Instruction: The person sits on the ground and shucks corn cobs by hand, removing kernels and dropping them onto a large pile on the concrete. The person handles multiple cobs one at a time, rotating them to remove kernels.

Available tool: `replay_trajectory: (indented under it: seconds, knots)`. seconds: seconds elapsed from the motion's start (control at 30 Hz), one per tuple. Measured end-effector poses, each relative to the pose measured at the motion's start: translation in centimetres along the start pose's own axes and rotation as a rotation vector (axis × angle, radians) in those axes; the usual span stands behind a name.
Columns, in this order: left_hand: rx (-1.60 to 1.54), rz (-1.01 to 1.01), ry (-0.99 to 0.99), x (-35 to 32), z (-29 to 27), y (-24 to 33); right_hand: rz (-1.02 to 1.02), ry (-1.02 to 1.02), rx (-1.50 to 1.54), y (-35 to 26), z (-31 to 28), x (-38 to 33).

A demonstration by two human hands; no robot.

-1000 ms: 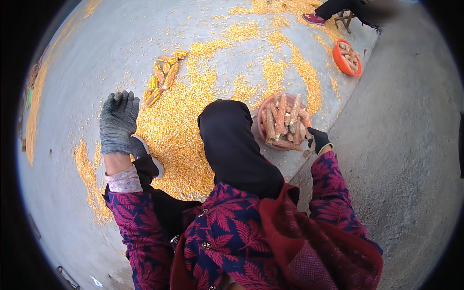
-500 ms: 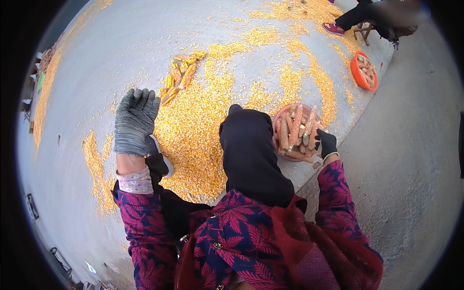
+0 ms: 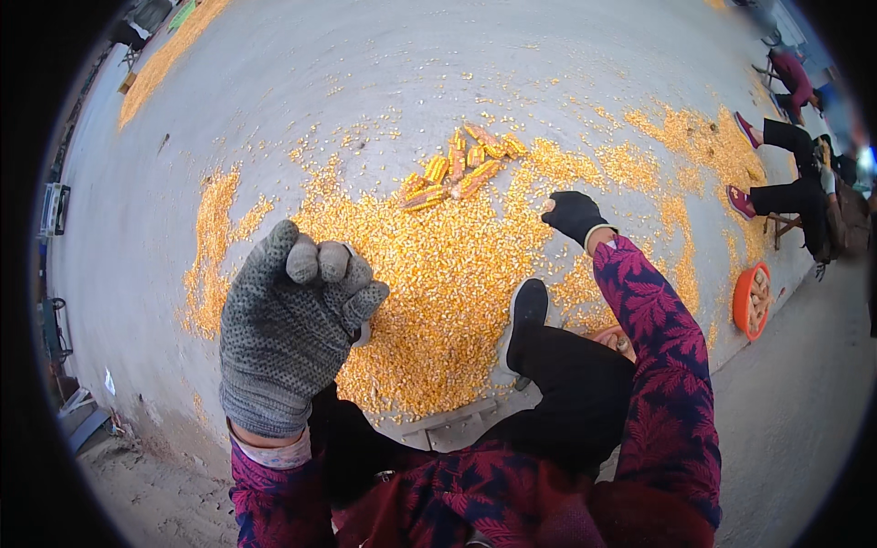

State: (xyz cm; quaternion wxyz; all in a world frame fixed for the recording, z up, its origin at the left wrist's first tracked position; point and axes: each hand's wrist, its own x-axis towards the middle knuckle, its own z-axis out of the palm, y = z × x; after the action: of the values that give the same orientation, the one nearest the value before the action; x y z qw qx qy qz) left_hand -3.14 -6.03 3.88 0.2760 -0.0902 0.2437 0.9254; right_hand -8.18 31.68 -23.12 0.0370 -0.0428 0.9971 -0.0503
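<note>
My left hand (image 3: 292,320) wears a grey knitted glove and is raised in front of me, its fingers curled into a fist; nothing shows inside it. In a black glove, my right hand (image 3: 574,215) stretches forward over a wide spread of loose yellow maize kernels (image 3: 438,274) and holds nothing. A small heap of yellow corn cobs (image 3: 461,169) lies just beyond and to the left of it. A round basket (image 3: 614,338) peeks out beside my right knee, mostly hidden by my arm. My black shoe (image 3: 528,310) rests on the kernels.
An orange basket (image 3: 754,301) with stripped cobs stands at the right on the concrete ground (image 3: 365,73). A person (image 3: 795,192) sits on a low stool beyond it, and another person (image 3: 790,73) is further back. More kernels lie in patches at the far left (image 3: 164,55).
My right hand has let go of the basket of stripped cobs and reached forward over the kernels. My left hand has closed from spread fingers into a fist.
</note>
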Motion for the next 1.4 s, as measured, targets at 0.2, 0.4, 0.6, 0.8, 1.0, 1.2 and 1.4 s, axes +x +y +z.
replay_trajectory:
  seconds: [0.2, 0.4, 0.6, 0.8, 1.0, 1.2, 1.4]
  knots:
    - [0.164, 0.059, 0.039, -0.1, -0.1, 1.7, -0.165, -0.048, 0.021, -6.9, 11.8, 13.1]
    - [0.061, 0.11, 0.333, -0.2, 0.2, 2.0, 0.041, -0.15, -0.028, -9.5, 16.8, 11.0]
    - [0.087, -0.001, 0.108, -0.2, -0.6, 0.9, 0.252, -0.616, 0.474, -9.2, 9.4, 7.6]
    - [0.749, 0.11, 0.27, 1.8, -3.5, -2.0, 0.261, -0.627, 1.451, -14.1, -9.5, 2.3]
    - [0.831, -0.245, -0.091, 2.9, -2.9, -5.5, 0.354, -0.442, 1.922, -17.9, -18.6, -4.4]
    - [0.376, -0.31, -0.152, 2.0, -2.6, -4.5, 0.391, -0.098, 2.938, -15.6, -18.2, -9.0]
    - [0.228, -0.436, -0.267, 1.0, -2.4, -3.5, -0.215, 0.189, 2.449, -15.9, -21.8, -8.3]
